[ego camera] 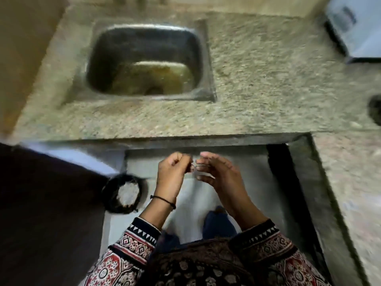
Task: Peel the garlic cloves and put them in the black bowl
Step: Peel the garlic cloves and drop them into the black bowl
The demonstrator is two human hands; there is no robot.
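Observation:
My left hand (pixel 172 172) and my right hand (pixel 219 175) meet fingertip to fingertip below the counter's front edge. They pinch a small pale garlic clove (pixel 193 168) between them, but blur hides its details. A black bowl (pixel 112 200) with white pieces inside sits low at the left, beside my left wrist and apart from both hands. The whole view is smeared by motion.
A steel sink (pixel 206 65) with murky water is set into the speckled stone counter (pixel 268 89) ahead. A grey box (pixel 354 27) stands at the back right. A dark round object (pixel 375 109) is cut off at the right edge. A dark surface (pixel 47 203) lies on the left.

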